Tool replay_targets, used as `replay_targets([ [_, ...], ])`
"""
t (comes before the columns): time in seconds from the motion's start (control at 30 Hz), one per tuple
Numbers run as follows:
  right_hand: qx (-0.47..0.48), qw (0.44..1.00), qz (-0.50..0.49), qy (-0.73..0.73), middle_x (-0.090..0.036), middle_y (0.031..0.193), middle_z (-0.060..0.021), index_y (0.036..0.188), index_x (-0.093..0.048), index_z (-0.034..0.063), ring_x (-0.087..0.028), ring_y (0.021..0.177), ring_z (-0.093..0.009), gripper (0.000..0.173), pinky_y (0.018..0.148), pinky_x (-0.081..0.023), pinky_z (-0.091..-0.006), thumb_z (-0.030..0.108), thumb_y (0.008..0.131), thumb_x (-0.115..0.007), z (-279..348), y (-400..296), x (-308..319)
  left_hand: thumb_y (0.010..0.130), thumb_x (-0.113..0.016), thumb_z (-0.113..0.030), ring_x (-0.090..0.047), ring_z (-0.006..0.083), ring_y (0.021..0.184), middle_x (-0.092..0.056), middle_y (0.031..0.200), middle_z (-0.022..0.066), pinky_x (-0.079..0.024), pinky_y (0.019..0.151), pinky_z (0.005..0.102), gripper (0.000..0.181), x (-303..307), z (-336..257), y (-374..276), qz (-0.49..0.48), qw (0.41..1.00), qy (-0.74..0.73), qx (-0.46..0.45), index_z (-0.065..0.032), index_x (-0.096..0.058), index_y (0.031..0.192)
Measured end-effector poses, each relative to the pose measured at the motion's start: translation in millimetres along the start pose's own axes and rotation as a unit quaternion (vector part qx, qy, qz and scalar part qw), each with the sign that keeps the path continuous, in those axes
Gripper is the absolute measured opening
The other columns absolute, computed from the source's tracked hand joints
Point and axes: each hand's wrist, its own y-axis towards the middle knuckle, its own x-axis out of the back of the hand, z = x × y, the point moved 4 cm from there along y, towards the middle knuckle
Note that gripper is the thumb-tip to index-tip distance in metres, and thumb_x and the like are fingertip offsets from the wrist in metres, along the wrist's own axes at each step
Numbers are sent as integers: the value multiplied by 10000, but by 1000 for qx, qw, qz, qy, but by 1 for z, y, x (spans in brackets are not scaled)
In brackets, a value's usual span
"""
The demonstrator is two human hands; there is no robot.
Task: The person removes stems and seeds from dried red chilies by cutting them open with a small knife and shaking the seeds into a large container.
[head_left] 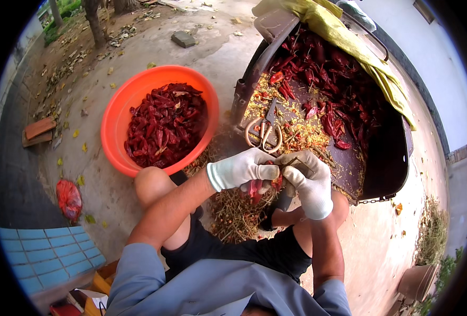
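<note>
My left hand, in a white knit glove, is closed on dried red chili peppers that hang below its fingers. Close against it, my right hand, gloved too, pinches the thin brown stems of the chilies. Just beyond my hands, a pair of scissors with tan handles lies on the bed of a dark cart. Yellow seeds are scattered around the scissors. More dried chilies are heaped deeper in the cart. An orange plastic basin at the left holds many dried chilies.
A pile of cut stems lies on the ground between my legs. Yellow cloth drapes over the cart's far side. At the left are bricks, a red plastic bag and a blue-tiled ledge. A flowerpot stands lower right.
</note>
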Motion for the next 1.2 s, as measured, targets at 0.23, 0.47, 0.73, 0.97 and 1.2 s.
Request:
replay_targets([
  [0.23, 266, 885, -142, -355, -703, 765, -86, 987, -688, 5, -659, 633, -102, 127, 600, -522, -246, 36, 868, -720, 18, -3, -5, 860, -751, -449, -649, 138, 770, -661, 839, 16, -513, 699, 287, 540, -3, -14, 7, -135, 965, 158, -158, 13, -653, 1123],
  [0.47, 314, 823, -152, -448, -696, 770, -129, 960, -665, 14, -702, 668, -187, 105, 630, -537, -286, 14, 861, -701, 3, 5, -10, 819, -742, -228, -664, 365, 771, -646, 809, 160, -517, 637, 420, 262, -10, -16, 7, -292, 780, 487, -264, -38, -641, 969],
  [0.73, -3, 972, -91, 215, -596, 809, -38, 1017, -573, 11, -465, 528, -86, 69, 474, -417, -233, 65, 978, -590, -29, 38, 2, 827, -733, -163, -674, 313, 733, -671, 815, 123, -524, 652, 379, 165, -4, -19, 1, -337, 771, 431, -326, -56, -676, 939],
  [0.97, -61, 989, -129, 32, -651, 953, -35, 1116, -607, 14, -621, 780, -105, 150, 639, -548, -269, 25, 970, -575, -45, 59, 42, 863, -715, -193, -684, 276, 756, -698, 871, 100, -530, 705, 341, 178, 33, -52, -27, -415, 750, 464, -225, -86, -708, 1005],
  [1.2, 146, 850, -152, -483, -724, 999, -161, 1151, -698, 129, -719, 894, -297, 225, 761, -556, -372, 146, 948, -602, -52, 114, 122, 808, -761, -309, -572, 276, 1170, -585, 1293, 81, -506, 942, 400, 576, 117, -77, -101, -565, 477, 668, 83, -144, -586, 1332],
])
